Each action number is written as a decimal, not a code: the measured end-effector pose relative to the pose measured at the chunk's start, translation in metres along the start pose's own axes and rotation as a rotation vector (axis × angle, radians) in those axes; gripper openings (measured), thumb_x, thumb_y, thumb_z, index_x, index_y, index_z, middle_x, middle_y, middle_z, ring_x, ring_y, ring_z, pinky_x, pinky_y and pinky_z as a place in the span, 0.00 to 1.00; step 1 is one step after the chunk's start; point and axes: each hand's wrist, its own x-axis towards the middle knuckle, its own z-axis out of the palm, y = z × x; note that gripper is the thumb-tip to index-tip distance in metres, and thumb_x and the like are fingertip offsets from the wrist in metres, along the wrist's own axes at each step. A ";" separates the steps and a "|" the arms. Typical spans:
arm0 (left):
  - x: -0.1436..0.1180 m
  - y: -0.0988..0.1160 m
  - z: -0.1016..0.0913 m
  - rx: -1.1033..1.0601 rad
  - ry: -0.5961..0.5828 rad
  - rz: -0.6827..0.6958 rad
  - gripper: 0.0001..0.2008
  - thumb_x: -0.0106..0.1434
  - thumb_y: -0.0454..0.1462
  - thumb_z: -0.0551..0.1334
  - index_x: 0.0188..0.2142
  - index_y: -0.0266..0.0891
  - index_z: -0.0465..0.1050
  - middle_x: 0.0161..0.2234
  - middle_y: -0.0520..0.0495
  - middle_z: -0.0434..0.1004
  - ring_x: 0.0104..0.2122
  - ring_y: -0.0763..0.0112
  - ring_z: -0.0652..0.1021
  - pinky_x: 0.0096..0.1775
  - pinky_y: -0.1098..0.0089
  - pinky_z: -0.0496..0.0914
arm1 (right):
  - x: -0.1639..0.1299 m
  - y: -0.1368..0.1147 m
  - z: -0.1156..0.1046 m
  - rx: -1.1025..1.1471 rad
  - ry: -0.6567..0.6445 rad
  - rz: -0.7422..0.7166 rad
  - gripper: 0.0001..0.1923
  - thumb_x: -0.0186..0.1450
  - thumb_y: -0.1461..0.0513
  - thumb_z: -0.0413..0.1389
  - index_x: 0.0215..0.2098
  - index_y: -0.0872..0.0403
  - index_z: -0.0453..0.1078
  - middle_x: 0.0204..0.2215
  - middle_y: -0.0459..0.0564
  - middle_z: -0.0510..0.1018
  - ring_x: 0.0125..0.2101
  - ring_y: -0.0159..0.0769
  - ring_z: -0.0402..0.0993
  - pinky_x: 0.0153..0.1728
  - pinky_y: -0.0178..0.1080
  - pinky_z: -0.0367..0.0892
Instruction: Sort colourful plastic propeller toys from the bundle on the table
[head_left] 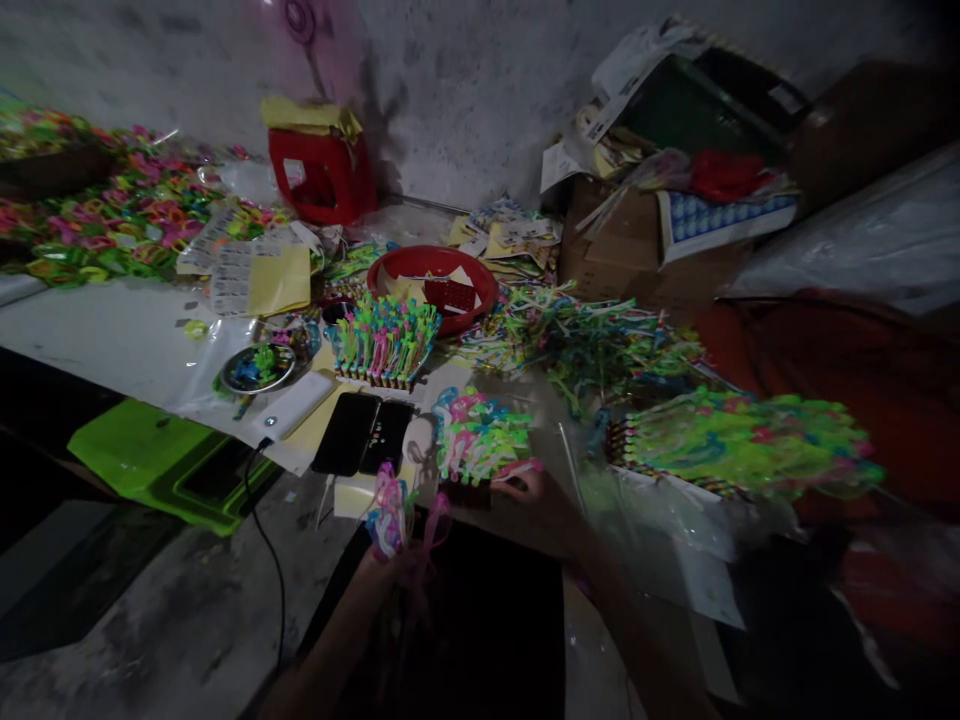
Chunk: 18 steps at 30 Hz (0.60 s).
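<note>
My left hand (386, 568) is closed around a bunch of thin, soft plastic strips (390, 512) in pink, blue and white, held low at the table's front edge. One long pink strip leans out to the right of the bunch. My right hand (531, 492) pinches a pink strip (519, 468) at the right side of a dark block (469, 494). From that block stands a dense cluster of green, blue and pink strips (484, 440). The exact kind of these pieces is too blurred to tell. The fingertips of my left hand are partly hidden.
Left of the block lie two dark phones (346, 432) and a white power bank (296, 408). A second filled block (382, 340) stands behind them, before a red basin (480, 285). Another filled block (750, 440) lies right. A green stool (142, 455) sits below left.
</note>
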 end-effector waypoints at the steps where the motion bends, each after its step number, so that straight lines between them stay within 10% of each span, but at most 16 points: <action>1: 0.000 0.000 0.001 -0.009 0.003 0.009 0.18 0.39 0.42 0.75 0.26 0.34 0.74 0.17 0.50 0.75 0.17 0.73 0.74 0.21 0.75 0.66 | 0.000 0.000 0.000 -0.012 0.007 0.007 0.15 0.61 0.52 0.56 0.31 0.54 0.76 0.32 0.52 0.81 0.37 0.43 0.76 0.41 0.41 0.68; 18: -0.001 -0.012 0.003 -0.050 0.025 0.035 0.23 0.39 0.44 0.74 0.32 0.34 0.75 0.17 0.52 0.74 0.15 0.73 0.73 0.19 0.74 0.66 | 0.000 0.008 -0.008 -0.049 -0.067 -0.058 0.14 0.62 0.55 0.51 0.26 0.52 0.75 0.27 0.48 0.80 0.29 0.35 0.73 0.34 0.36 0.66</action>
